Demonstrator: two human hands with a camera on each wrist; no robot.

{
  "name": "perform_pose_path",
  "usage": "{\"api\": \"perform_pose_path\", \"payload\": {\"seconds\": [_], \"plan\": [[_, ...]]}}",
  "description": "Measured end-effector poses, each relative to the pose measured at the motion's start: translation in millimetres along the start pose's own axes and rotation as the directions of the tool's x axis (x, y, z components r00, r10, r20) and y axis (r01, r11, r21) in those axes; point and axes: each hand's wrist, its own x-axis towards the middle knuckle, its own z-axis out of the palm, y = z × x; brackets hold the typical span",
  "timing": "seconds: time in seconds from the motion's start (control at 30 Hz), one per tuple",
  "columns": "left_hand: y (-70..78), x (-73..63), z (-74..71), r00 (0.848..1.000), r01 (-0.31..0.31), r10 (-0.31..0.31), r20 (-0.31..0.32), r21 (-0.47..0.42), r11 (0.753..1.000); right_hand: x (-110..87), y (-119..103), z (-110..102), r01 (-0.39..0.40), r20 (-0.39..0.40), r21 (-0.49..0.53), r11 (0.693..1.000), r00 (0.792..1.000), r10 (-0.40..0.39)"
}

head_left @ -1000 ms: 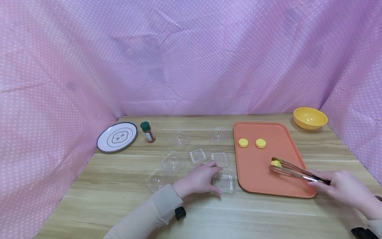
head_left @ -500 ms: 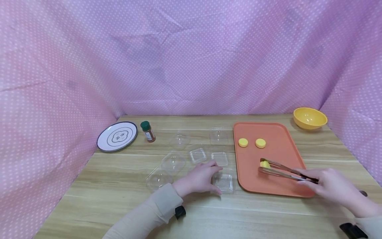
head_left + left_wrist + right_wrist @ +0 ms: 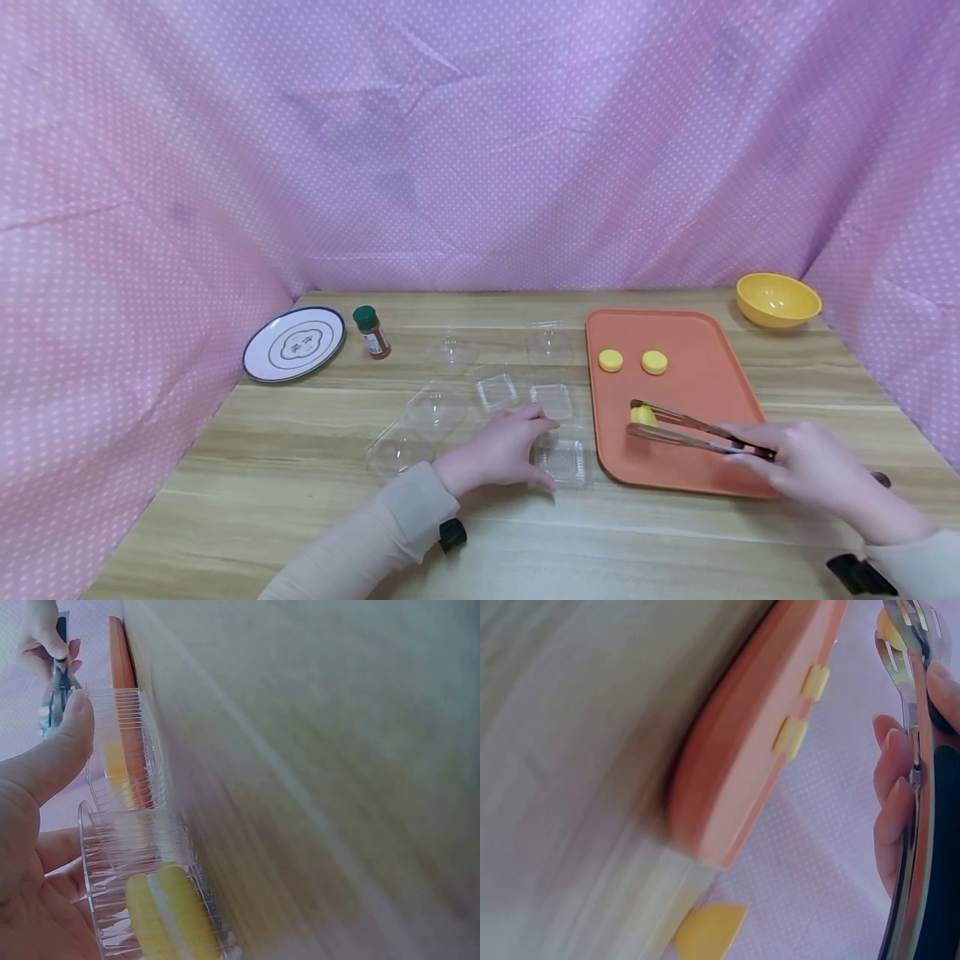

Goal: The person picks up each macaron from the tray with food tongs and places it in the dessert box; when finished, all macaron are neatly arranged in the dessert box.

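My right hand grips black-handled metal tongs over the orange tray. Pinched between the tong ends is a yellow macaron. Two more yellow macarons lie farther back on the tray. Left of it, my left hand holds a clear plastic box, thumb at the near side and forefinger at the far side. In the left wrist view, a macaron with a pale middle band sits in a clear compartment by the fingers; in the head view the left hand hides it.
Several clear boxes with domed lids, such as this lid, stand around the left hand. Behind them are a green-capped spice jar and a white plate with a dark rim. A yellow bowl stands at the back right.
The right hand has moved left across the tray, carrying the tongs and the pinched macaron toward the clear boxes. The left hand has stayed in place.
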Motion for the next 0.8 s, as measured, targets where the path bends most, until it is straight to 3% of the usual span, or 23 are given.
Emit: {"api": "perform_pose_path", "payload": {"seconds": [0.5, 0.8], "plan": [[-0.7, 0.9, 0.8, 1.000, 0.009, -0.009, 0.003, -0.018, 1.000, 17.6, -21.8, 0.6, 0.064, 0.009, 0.053, 0.997, 0.998, -0.064], [1.5, -0.1, -1.4, 1.000, 0.004, -0.004, 0.001, -0.002, 1.000, 23.0, -28.4, 12.2, 0.198, -0.009, 0.080, 0.977, 0.980, -0.198]]}}
